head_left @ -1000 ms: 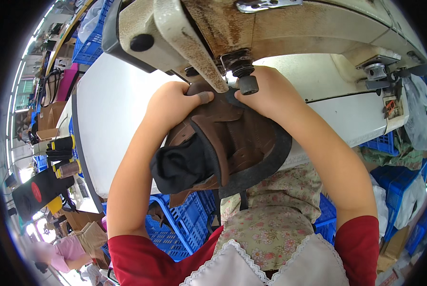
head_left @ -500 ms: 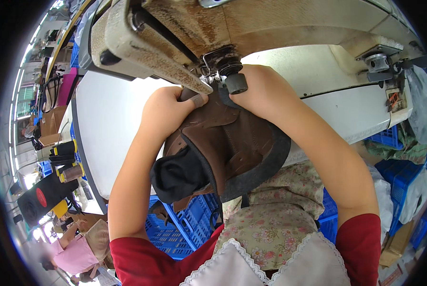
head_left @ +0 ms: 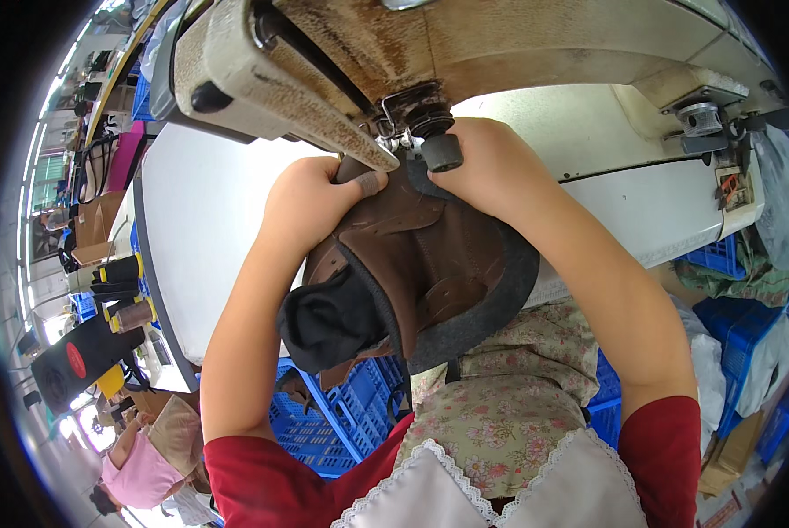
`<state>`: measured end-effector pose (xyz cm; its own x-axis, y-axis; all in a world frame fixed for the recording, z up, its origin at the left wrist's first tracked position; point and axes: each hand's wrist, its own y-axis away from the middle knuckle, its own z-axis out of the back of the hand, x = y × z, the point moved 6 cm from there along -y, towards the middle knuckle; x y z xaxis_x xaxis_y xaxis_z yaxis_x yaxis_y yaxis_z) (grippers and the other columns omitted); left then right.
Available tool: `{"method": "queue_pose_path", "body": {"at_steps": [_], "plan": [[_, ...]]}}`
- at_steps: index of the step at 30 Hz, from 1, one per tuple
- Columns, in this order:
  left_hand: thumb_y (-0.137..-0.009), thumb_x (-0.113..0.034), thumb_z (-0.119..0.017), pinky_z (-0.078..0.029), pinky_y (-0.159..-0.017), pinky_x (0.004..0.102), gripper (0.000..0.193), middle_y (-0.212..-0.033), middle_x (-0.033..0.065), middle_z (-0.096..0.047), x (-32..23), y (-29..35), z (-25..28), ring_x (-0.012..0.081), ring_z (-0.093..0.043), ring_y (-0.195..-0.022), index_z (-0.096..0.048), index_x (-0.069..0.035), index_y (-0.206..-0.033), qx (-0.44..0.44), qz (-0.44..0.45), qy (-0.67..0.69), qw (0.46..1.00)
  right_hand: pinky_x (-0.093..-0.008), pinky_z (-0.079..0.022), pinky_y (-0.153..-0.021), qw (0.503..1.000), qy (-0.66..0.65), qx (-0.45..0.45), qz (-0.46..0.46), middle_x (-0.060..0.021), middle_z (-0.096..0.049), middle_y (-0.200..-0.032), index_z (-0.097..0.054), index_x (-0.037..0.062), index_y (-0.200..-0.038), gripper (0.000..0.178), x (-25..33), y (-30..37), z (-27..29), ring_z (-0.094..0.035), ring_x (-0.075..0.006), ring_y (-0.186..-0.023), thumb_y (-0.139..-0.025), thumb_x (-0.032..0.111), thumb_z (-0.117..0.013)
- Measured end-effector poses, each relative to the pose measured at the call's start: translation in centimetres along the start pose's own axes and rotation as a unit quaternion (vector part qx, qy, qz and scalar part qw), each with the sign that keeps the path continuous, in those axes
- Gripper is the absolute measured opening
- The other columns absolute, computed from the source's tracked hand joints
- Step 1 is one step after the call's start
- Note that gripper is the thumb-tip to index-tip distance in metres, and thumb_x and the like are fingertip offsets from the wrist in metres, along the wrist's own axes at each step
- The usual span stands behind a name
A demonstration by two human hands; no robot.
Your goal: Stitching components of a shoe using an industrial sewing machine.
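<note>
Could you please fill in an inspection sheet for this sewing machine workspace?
Surface: white tabletop, beneath the sewing machine.
Job's things: brown piece with black lining, its far end at the machine's needle area; the needle itself cannot be made out.
Clutter: blue crate below the table edge; another blue crate at right, with plastic bags.
Hands: left hand pinches the brown piece; right hand touches its dark edging, fingers partly hidden.
Cables: nothing seen for certain.
Surroundings: thread spool at left; person in pink beyond.
</note>
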<state>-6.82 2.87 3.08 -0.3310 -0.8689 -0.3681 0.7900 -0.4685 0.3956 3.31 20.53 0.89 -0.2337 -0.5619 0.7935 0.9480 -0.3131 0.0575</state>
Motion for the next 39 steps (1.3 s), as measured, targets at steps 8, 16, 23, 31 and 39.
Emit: {"method": "queue_pose_path", "body": {"at_steps": [8, 16, 23, 31, 39], "plan": [[-0.076, -0.052, -0.072, -0.050, -0.064, 0.0375, 0.050, -0.064, 0.0117, -0.066, 0.4, -0.2, -0.2, 0.0255, -0.065, -0.061, -0.075, -0.002, -0.080, -0.009, -0.010, -0.001, 1.000, -0.0430, -0.052, -0.081, 0.999, 0.008, 0.033, -0.013, -0.0209, -0.069, -0.092, -0.068, -0.0017, -0.096, 0.039, 0.2, -0.2, 0.2, -0.066, -0.0373, -0.092, -0.071, 0.025, -0.080], [-0.075, -0.054, -0.072, -0.050, -0.061, 0.0371, 0.051, -0.063, 0.0105, -0.066, 0.8, -0.5, -0.3, 0.0240, -0.064, -0.059, -0.075, -0.003, -0.077, 0.016, 0.011, 0.015, 1.000, -0.0417, -0.051, -0.078, 0.998, 0.027, 0.060, -0.013, -0.0174, -0.069, -0.091, -0.071, 0.0050, -0.091, 0.032, 0.7, -0.7, 0.6, -0.066, -0.0331, -0.087, -0.071, 0.028, -0.079], [-0.073, -0.052, -0.076, -0.050, -0.060, 0.0365, 0.051, -0.062, 0.0110, -0.066, 1.5, -0.9, -0.5, 0.0226, -0.064, -0.057, -0.074, -0.001, -0.076, -0.006, 0.000, 0.055, 0.998, -0.0407, -0.050, -0.078, 0.997, 0.018, 0.073, -0.013, -0.0151, -0.068, -0.087, -0.071, 0.0068, -0.087, 0.027, 0.7, -1.0, 0.2, -0.067, -0.0308, -0.087, -0.070, 0.027, -0.079], [-0.073, -0.051, -0.079, -0.049, -0.056, 0.0335, 0.051, -0.059, 0.0080, -0.065, 2.0, -2.7, -0.5, 0.0189, -0.062, -0.053, -0.072, 0.000, -0.070, 0.001, -0.016, 0.069, 0.998, -0.0410, -0.051, -0.076, 0.995, 0.055, 0.040, 0.077, -0.0152, -0.069, -0.079, -0.071, 0.0060, -0.086, 0.026, 0.7, -2.7, 0.4, -0.067, -0.0323, -0.078, -0.072, 0.027, -0.079], [-0.074, -0.052, -0.078, -0.050, -0.057, 0.0339, 0.052, -0.061, 0.0094, -0.066, 2.1, -2.8, -0.5, 0.0198, -0.063, -0.055, -0.074, 0.000, -0.074, -0.001, -0.015, 0.084, 0.996, -0.0372, -0.052, -0.073, 0.994, 0.046, 0.070, 0.067, -0.0119, -0.071, -0.080, -0.071, 0.0058, -0.088, 0.026, 0.5, -3.1, 0.3, -0.069, -0.0272, -0.077, -0.072, 0.025, -0.079]]}}
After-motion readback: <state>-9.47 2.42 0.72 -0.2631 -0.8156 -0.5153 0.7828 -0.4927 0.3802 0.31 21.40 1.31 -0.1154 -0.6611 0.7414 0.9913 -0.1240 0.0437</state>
